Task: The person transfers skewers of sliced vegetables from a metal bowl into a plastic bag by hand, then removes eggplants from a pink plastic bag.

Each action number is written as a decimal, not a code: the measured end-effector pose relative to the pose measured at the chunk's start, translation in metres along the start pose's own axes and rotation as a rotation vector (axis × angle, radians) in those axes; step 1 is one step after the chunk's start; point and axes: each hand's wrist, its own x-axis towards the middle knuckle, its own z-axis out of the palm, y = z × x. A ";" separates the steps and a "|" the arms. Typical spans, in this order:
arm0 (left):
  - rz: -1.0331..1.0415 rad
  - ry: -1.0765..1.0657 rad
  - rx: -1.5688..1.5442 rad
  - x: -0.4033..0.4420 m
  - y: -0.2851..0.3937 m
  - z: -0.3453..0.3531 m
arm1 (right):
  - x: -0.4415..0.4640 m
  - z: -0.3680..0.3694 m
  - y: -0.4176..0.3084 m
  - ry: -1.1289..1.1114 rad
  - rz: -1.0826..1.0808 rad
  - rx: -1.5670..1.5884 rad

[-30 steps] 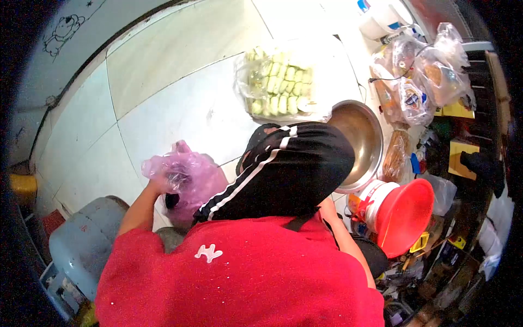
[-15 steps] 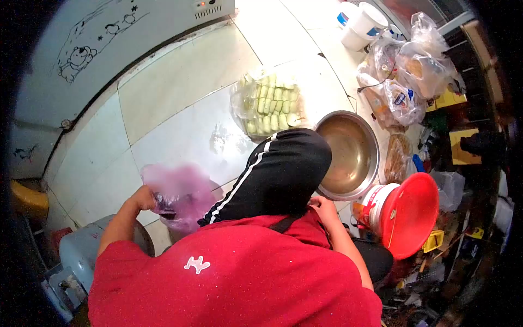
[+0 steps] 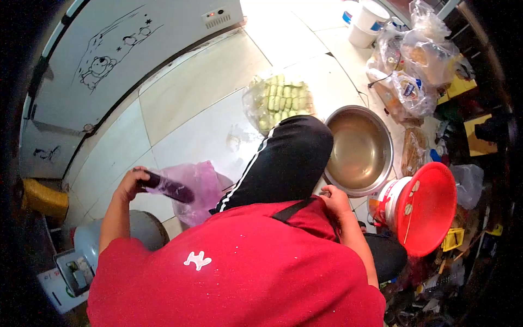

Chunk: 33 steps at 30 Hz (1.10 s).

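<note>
My left hand [image 3: 133, 182] is closed around one end of a long dark purple eggplant [image 3: 173, 189]. The eggplant points right, over or partly inside a thin pink-purple plastic bag [image 3: 199, 177] by my left leg. Beside my right thigh, at the red shirt's hem, my right hand [image 3: 335, 200] has curled fingers; whatever they may hold is hidden. A steel basin [image 3: 357, 152] with cloudy liquid stands just beyond it. Past my knee, pale green peeled pieces [image 3: 280, 98] lie in rows on a clear plastic bag on the floor.
A red basin [image 3: 430, 212] leans tilted by a white bucket [image 3: 385, 199] at my right. Clear bags of goods [image 3: 411, 71] and white tubs [image 3: 368, 24] stand farther off. A white appliance [image 3: 120, 71] bounds the left; a grey gas cylinder [image 3: 144, 231] sits near my left elbow.
My left hand has risen and moved slightly left, bringing the eggplant into plain view at the purple bag. The view has shifted a little; my right hand stays by my thigh.
</note>
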 end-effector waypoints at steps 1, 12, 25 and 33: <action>-0.009 0.017 -0.056 0.004 -0.003 -0.007 | -0.001 0.000 -0.002 0.004 -0.002 0.003; -0.131 0.086 -0.639 -0.008 0.004 0.069 | -0.014 -0.029 -0.019 0.061 -0.030 0.011; -0.192 -0.204 -0.791 -0.036 0.036 0.168 | -0.052 -0.094 -0.223 0.211 -0.978 0.032; -0.240 -0.179 -0.866 -0.047 0.026 0.185 | -0.028 -0.047 -0.229 0.173 -0.750 0.198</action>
